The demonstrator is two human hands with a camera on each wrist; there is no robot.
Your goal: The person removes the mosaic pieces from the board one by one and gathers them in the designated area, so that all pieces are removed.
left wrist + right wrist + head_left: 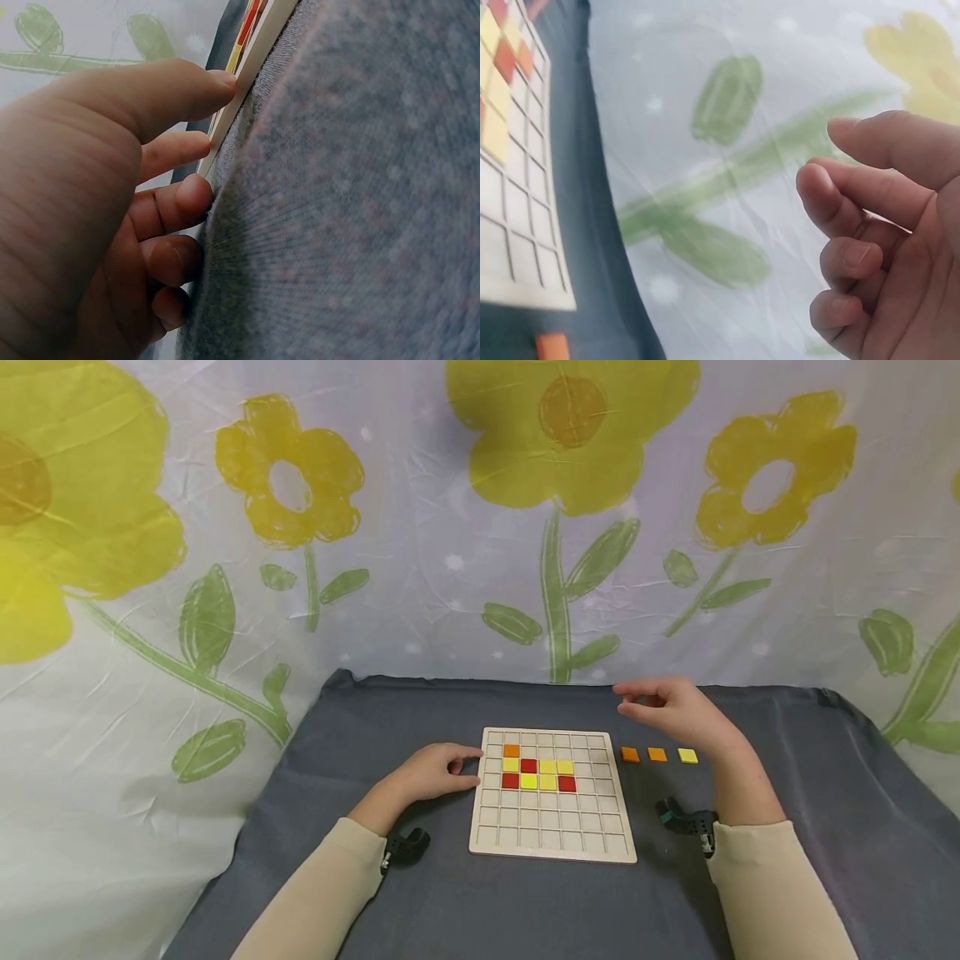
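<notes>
A square wooden grid board (528, 839) lies flat, with several red, yellow and orange square tiles in its upper left cells. My left hand (431, 772) is at the board's left edge. Its thumb (202, 90) and index fingertip touch the side of the board, while the other fingers curl loosely beneath. Up behind the board's far right corner, my right hand (671, 710) hangs in the air, fingers loosely bent and holding nothing. Right of the board, two orange tiles (630, 755) and a yellow tile (687, 756) lie in a row, below the right hand in the head view.
A dark grey cloth (442, 893) covers the table. Behind it hangs a pale curtain (420, 635) printed with yellow flowers and green stems. Black straps sit on both wrists, the right one (686, 818) standing out over the cloth.
</notes>
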